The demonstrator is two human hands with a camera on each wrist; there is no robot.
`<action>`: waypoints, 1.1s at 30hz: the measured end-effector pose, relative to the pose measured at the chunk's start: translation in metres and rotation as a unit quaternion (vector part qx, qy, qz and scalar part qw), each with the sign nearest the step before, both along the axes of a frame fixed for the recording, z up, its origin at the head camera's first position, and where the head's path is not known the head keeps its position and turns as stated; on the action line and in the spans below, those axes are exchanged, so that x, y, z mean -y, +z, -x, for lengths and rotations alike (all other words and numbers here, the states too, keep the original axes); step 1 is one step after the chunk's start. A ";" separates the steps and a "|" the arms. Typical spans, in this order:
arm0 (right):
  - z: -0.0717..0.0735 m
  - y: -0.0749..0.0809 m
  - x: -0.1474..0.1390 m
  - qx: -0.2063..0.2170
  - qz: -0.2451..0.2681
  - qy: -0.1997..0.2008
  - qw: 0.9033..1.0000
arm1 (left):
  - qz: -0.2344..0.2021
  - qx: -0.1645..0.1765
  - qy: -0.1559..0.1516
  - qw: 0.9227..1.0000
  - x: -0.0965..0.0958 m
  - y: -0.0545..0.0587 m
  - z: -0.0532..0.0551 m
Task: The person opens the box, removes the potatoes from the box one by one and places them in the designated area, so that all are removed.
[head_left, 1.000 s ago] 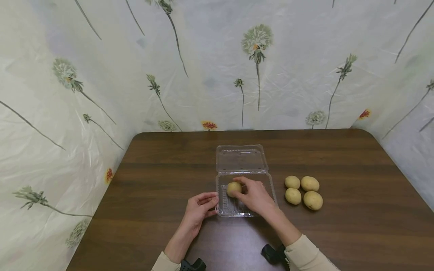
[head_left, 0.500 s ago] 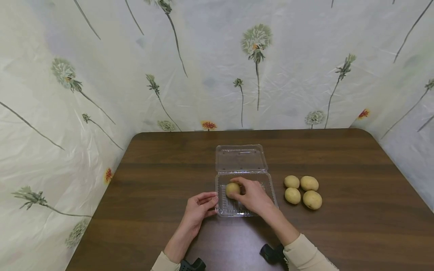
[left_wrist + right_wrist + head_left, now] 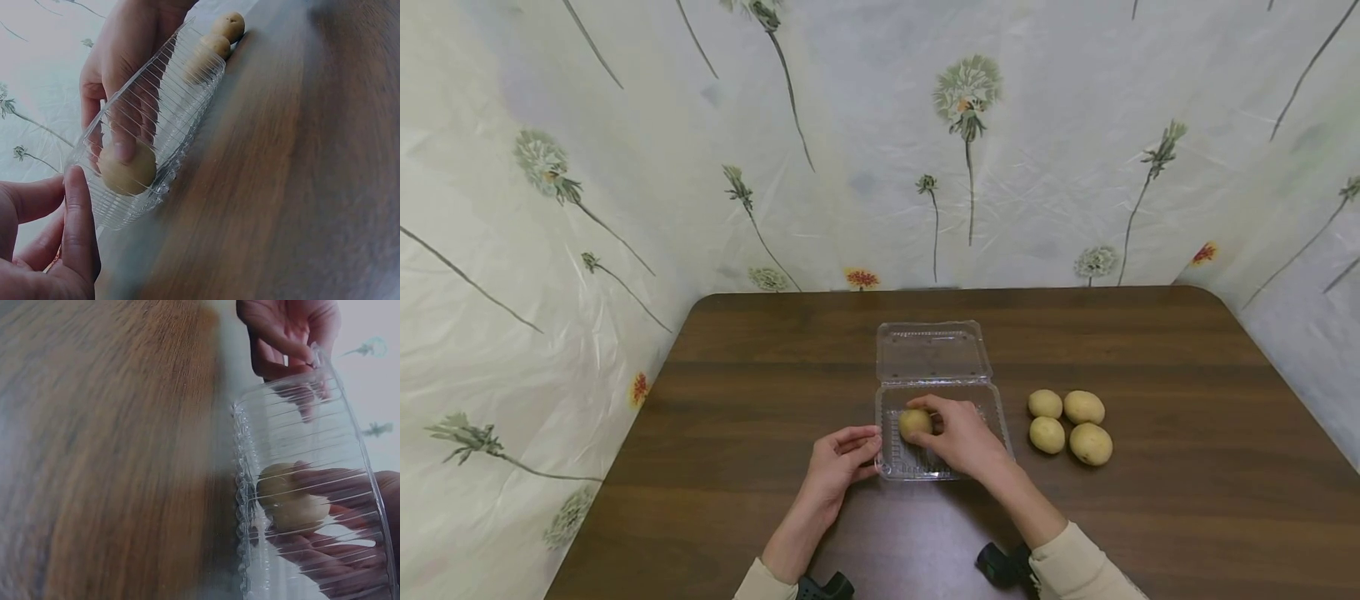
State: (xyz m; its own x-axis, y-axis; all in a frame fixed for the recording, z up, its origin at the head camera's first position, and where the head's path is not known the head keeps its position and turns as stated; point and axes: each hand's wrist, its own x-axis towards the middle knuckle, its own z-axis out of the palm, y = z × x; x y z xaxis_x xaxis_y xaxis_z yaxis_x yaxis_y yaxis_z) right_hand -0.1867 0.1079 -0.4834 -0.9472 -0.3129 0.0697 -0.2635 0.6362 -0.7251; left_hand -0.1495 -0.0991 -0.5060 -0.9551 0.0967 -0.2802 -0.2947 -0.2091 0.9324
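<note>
A clear plastic clamshell container [image 3: 934, 353] lies with its lid folded back on the table. My left hand [image 3: 837, 468] pinches the left rim of its base between thumb and fingers, as the left wrist view shows closely. Inside the base, toward the left side, is a yellowish potato [image 3: 914, 424]. My right hand [image 3: 964, 438] reaches over the base and grips that potato between thumb and fingers. Through the ribbed wall in the right wrist view, the potato [image 3: 290, 499] appears low in the container, close to its bottom.
Several loose potatoes [image 3: 1092, 444] sit grouped on the brown wooden table [image 3: 760, 400] to the right of the container. A flower-printed sheet [image 3: 865, 150] hangs behind the table and along its sides. Black wrist devices [image 3: 1003, 565] show below the sleeves.
The potato in my right hand has shifted very slightly left inside the container. My left hand keeps its hold on the rim, and the loose potatoes stay put.
</note>
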 end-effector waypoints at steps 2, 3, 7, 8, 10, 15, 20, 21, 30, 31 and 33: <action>-0.001 0.001 -0.001 -0.001 0.008 0.004 1.000 | 0.001 0.001 0.000 1.000 0.000 0.000 0.000; -0.001 0.001 -0.002 -0.002 0.014 0.005 1.000 | 0.001 0.000 0.000 1.000 0.000 0.000 0.000; -0.002 0.001 -0.004 -0.008 0.034 0.008 0.999 | 0.000 -0.002 -0.001 1.000 0.000 0.000 0.001; -0.002 0.001 -0.004 -0.011 0.038 0.008 0.999 | 0.000 -0.002 -0.001 1.000 0.000 0.000 0.001; -0.003 0.002 -0.005 -0.015 0.044 0.009 0.999 | 0.000 -0.003 -0.001 1.000 0.000 -0.001 0.001; -0.006 0.004 -0.008 -0.012 0.050 0.008 0.999 | 0.003 -0.002 -0.001 1.000 0.000 -0.001 0.000; -0.008 0.006 -0.012 -0.008 0.053 0.008 0.999 | 0.003 0.000 0.002 1.000 0.000 -0.001 0.000; -0.009 0.006 -0.013 -0.009 0.055 0.010 0.998 | 0.003 0.000 0.002 1.000 0.000 -0.001 0.000; -0.014 0.007 -0.021 -0.018 0.052 0.019 0.998 | 0.006 0.001 0.005 1.000 -0.001 0.000 0.000; -0.015 0.007 -0.022 -0.021 0.051 0.019 0.998 | 0.006 0.001 0.005 1.000 -0.001 0.000 0.000; -0.017 0.008 -0.024 -0.023 0.052 0.020 0.998 | 0.007 0.002 0.005 1.000 -0.001 0.000 0.000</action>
